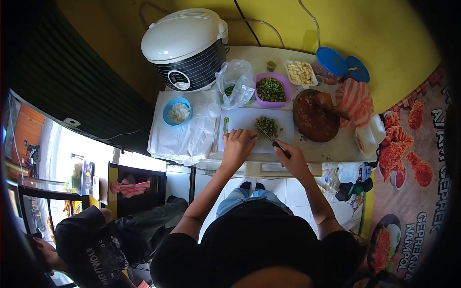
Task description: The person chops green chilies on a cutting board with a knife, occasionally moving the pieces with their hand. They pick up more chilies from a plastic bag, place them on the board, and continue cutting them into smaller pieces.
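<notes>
My left hand (237, 145) rests on the white cutting board (283, 137), fingers curled near its left part, beside a green chilli (226, 125). My right hand (292, 158) grips a black-handled knife (270, 137) whose blade reaches into a pile of chopped green chillies (267, 125) on the board. Whether my left hand pinches anything is hard to tell.
Behind the board stand a purple bowl of chopped greens (271, 90), a plastic bag (235, 84), a blue bowl of rice (177, 112), a rice cooker (185, 48), a stone mortar with red paste (314, 116), a white tray (300, 73) and blue-lidded jars (331, 62). Another person (96, 245) sits lower left.
</notes>
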A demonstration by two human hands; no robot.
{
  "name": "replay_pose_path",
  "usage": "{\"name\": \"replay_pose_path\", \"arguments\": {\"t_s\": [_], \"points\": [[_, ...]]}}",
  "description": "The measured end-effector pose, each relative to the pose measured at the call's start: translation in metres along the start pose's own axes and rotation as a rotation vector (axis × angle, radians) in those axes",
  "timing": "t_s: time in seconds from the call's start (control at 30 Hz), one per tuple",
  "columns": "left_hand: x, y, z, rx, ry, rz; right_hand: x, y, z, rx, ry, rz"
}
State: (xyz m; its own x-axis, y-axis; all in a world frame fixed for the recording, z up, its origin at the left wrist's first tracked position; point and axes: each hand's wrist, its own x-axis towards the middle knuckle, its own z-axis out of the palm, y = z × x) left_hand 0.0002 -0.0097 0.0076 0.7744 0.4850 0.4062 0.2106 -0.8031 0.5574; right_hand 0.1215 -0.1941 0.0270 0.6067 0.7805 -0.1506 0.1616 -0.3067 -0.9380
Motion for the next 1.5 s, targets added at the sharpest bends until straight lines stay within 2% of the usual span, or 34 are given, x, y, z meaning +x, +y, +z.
{"name": "replay_pose_path", "arguments": {"t_s": [0.1, 0.43, 0.7, 0.83, 0.93, 1.23, 1.33, 1.5], "points": [[-0.002, -0.003, 0.007, -0.006, 0.093, 0.028, -0.004, 0.004, 0.003, -0.001, 0.005, -0.004], [-0.006, -0.01, 0.011, -0.08, 0.164, -0.012, -0.02, -0.012, 0.006, -0.076, -0.04, 0.021], [-0.006, -0.009, 0.012, -0.158, 0.232, -0.044, -0.023, -0.009, 0.008, -0.142, -0.018, -0.076], [-0.006, -0.01, 0.014, -0.156, 0.226, -0.046, -0.021, -0.004, 0.008, -0.119, -0.012, -0.123], [-0.006, -0.011, 0.014, -0.157, 0.204, -0.056, -0.021, -0.007, 0.003, -0.156, -0.053, -0.065], [-0.005, -0.013, 0.013, -0.153, 0.173, -0.036, -0.017, -0.01, 0.006, -0.148, -0.051, -0.08], [-0.005, -0.011, 0.011, -0.156, 0.163, -0.05, -0.011, -0.004, 0.01, -0.157, -0.028, -0.175], [-0.004, -0.011, 0.011, -0.163, 0.169, -0.06, -0.005, -0.015, 0.008, -0.241, -0.081, -0.043]]}}
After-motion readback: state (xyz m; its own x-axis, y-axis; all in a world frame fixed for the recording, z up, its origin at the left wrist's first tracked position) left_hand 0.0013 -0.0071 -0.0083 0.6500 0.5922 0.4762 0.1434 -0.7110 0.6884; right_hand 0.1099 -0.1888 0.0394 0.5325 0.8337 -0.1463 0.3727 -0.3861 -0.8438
